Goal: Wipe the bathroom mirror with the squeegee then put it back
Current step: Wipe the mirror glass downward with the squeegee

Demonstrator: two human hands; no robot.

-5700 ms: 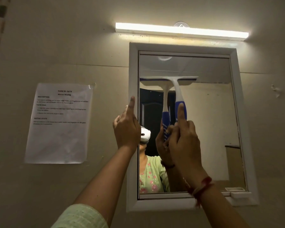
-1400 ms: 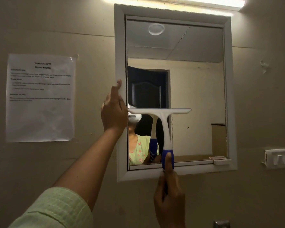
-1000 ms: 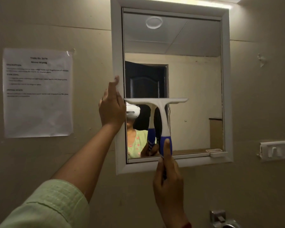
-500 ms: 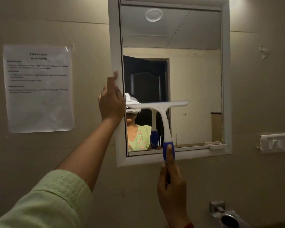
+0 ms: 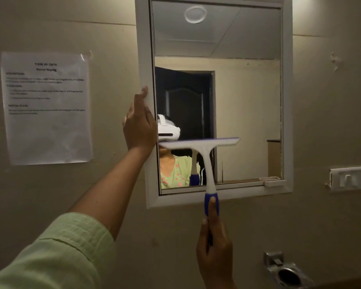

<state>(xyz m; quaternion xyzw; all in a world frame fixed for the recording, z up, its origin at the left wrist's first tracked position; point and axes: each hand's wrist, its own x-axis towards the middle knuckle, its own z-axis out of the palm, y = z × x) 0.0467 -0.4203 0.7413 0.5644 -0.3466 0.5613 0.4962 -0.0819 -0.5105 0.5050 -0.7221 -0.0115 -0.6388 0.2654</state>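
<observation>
Right now the right hand (image 5: 214, 253) is wrapped tight round the blue grip of the squeegee (image 5: 204, 151), thumb laid up the handle. The white blade sits level across the lower-left part of the mirror (image 5: 246, 101), w/ its left end just beside the inner frame edge. Whether the rubber edge is pressed flat on the glass can't be told from this angle. The left hand (image 5: 139, 128) rests on the left side of the mirror frame (image 5: 143, 49), fingers up along it, palm against it; it holds nothing, just braces.

Judging by blade height, this stroke is most of the way down, w/ only the bottom strip of glass left below it.

Risks from here:
- Blade tilts off level near the bottom, so 1 end lifts and leaves a streak.
- Handle or knuckles knock the lower frame lip before the blade gets there, so the last strip stays unwiped.
- The right half of the glass looks outside this pass and prob needs another stroke.
- The small white tray (image 5: 272, 180) at the bottom-right corner could get clipped on that pass.
</observation>
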